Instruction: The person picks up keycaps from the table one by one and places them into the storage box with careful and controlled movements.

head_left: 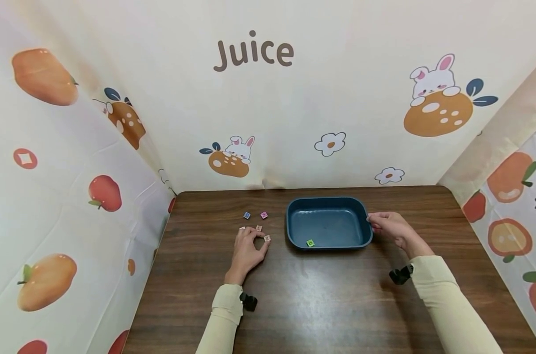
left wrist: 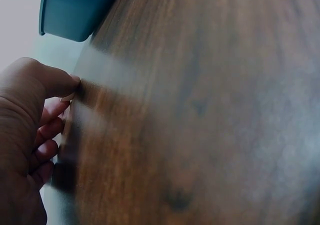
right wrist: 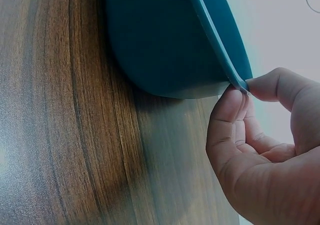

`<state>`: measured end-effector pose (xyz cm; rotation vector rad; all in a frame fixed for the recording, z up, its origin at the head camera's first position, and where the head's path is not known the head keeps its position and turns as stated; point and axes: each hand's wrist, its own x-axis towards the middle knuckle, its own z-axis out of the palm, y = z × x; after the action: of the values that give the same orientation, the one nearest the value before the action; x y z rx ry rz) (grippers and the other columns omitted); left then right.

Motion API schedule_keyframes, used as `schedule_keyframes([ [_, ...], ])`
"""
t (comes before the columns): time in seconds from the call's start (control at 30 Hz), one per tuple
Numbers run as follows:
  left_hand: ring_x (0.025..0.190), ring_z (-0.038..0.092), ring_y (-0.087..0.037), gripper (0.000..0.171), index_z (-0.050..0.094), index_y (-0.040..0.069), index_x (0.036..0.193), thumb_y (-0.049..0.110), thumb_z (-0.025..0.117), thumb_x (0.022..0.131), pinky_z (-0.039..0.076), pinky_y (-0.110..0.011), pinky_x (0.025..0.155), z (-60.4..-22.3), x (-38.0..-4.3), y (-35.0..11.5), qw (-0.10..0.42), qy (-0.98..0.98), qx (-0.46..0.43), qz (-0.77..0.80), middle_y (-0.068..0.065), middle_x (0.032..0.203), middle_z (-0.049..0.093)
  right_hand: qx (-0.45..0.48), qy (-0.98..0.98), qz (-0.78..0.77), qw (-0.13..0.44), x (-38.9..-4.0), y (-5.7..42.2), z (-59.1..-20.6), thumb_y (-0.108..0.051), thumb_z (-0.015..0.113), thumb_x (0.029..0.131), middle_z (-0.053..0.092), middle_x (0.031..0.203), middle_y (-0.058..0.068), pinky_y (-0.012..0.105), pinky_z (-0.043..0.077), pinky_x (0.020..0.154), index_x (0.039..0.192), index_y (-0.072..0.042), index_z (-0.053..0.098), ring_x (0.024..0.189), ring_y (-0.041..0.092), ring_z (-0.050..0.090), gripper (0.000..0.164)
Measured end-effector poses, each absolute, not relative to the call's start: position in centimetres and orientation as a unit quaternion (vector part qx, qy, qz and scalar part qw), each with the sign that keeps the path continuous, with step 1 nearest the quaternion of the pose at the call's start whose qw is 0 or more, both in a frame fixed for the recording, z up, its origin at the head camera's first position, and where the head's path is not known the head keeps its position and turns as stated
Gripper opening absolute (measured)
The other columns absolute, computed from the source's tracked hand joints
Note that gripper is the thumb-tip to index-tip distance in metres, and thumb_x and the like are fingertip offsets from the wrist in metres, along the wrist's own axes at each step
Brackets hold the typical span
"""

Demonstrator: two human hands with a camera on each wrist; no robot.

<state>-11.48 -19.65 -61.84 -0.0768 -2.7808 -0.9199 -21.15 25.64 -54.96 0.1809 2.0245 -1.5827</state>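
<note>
In the head view my left hand (head_left: 246, 253) pinches a small pale cube bead (head_left: 267, 238) between thumb and index finger, low over the table. The left wrist view shows only a sliver of it past the thumb. Close by lie another pale cube (head_left: 259, 228), a blue cube (head_left: 247, 215), a pink cube (head_left: 264, 215) and one more, mostly hidden by the fingers. My right hand (head_left: 394, 230) grips the right rim of a dark blue tray (right wrist: 165, 45) between thumb and fingers. Inside the tray, near its front wall, sits a green cube (head_left: 310, 243).
The brown wooden table (head_left: 312, 305) extends in front of the tray and both forearms. A printed curtain (head_left: 339, 98) with fruit and rabbits rises behind the table and along both sides. Each wrist wears a small black camera (head_left: 249, 302).
</note>
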Motion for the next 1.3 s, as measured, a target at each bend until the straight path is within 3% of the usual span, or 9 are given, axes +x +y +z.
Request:
schedule_keyframes([
  [0.13,0.104,0.059,-0.026,0.019,0.079,0.014,0.099,0.030,0.083,0.090,0.048,-0.049,0.103,-61.9,-11.4,-19.6,0.120,-0.943,-0.031,-0.310,-0.004,0.102,0.068,0.068,0.753,-0.591,0.280,-21.2,25.7,-55.1,-0.024,0.058,0.109,0.071,0.099,-0.017,0.020,0.061,0.085,0.141,0.013,0.058,0.087,-0.004,0.067,0.049],
  [0.33,0.109,0.061,-0.029,0.020,0.079,0.012,0.099,0.030,0.082,0.090,0.042,-0.050,0.120,-61.8,-11.4,-19.6,0.109,-0.942,-0.026,-0.317,-0.005,0.103,0.069,0.071,0.750,-0.592,0.286,-21.1,25.8,-55.1,-0.024,0.058,0.109,0.071,0.099,-0.018,0.020,0.061,0.085,0.144,0.013,0.056,0.088,-0.004,0.067,0.051],
  [0.57,0.108,0.061,-0.026,0.020,0.080,0.013,0.100,0.032,0.080,0.092,0.052,-0.047,0.100,-61.5,-11.3,-19.6,0.096,-0.940,-0.012,-0.328,-0.004,0.106,0.069,0.074,0.746,-0.596,0.286,-21.0,25.6,-54.8,-0.026,0.060,0.108,0.071,0.098,-0.018,0.018,0.060,0.083,0.148,0.014,0.051,0.088,-0.004,0.066,0.057],
  [0.67,0.108,0.061,-0.026,0.020,0.080,0.014,0.099,0.032,0.080,0.092,0.052,-0.047,0.100,-61.4,-11.2,-19.5,0.095,-0.939,-0.010,-0.330,-0.004,0.107,0.069,0.078,0.746,-0.598,0.284,-21.0,25.6,-54.8,-0.026,0.061,0.108,0.071,0.097,-0.017,0.017,0.060,0.082,0.146,0.013,0.053,0.087,-0.003,0.066,0.055],
  [0.83,0.107,0.063,-0.027,0.017,0.080,0.014,0.097,0.030,0.079,0.092,0.042,-0.051,0.122,-61.2,-11.2,-19.3,0.104,-0.937,-0.014,-0.333,-0.004,0.105,0.070,0.070,0.741,-0.605,0.284,-21.1,25.7,-55.0,-0.023,0.060,0.108,0.073,0.097,-0.018,0.018,0.060,0.082,0.143,0.012,0.058,0.087,-0.004,0.067,0.049],
  [0.93,0.107,0.063,-0.028,0.016,0.079,0.014,0.095,0.029,0.078,0.091,0.034,-0.055,0.128,-61.0,-11.2,-19.1,0.111,-0.934,-0.014,-0.338,-0.004,0.104,0.070,0.066,0.744,-0.600,0.285,-21.2,25.7,-55.0,-0.024,0.059,0.109,0.073,0.097,-0.018,0.019,0.061,0.083,0.144,0.012,0.056,0.087,-0.004,0.067,0.051],
  [1.17,0.108,0.063,-0.028,0.017,0.079,0.015,0.093,0.031,0.076,0.091,0.035,-0.053,0.127,-60.4,-11.4,-19.1,0.111,-0.931,-0.007,-0.347,-0.003,0.104,0.071,0.062,0.759,-0.583,0.283,-21.3,25.5,-54.6,-0.030,0.059,0.109,0.072,0.098,-0.017,0.020,0.061,0.087,0.149,0.013,0.050,0.088,-0.005,0.066,0.060],
  [1.3,0.107,0.062,-0.025,0.016,0.078,0.016,0.093,0.032,0.077,0.091,0.049,-0.047,0.111,-60.2,-11.2,-19.0,0.111,-0.931,-0.009,-0.347,-0.001,0.105,0.070,0.068,0.758,-0.585,0.282,-21.1,25.5,-54.7,-0.030,0.060,0.109,0.072,0.097,-0.018,0.020,0.061,0.087,0.150,0.013,0.049,0.088,-0.005,0.066,0.060],
])
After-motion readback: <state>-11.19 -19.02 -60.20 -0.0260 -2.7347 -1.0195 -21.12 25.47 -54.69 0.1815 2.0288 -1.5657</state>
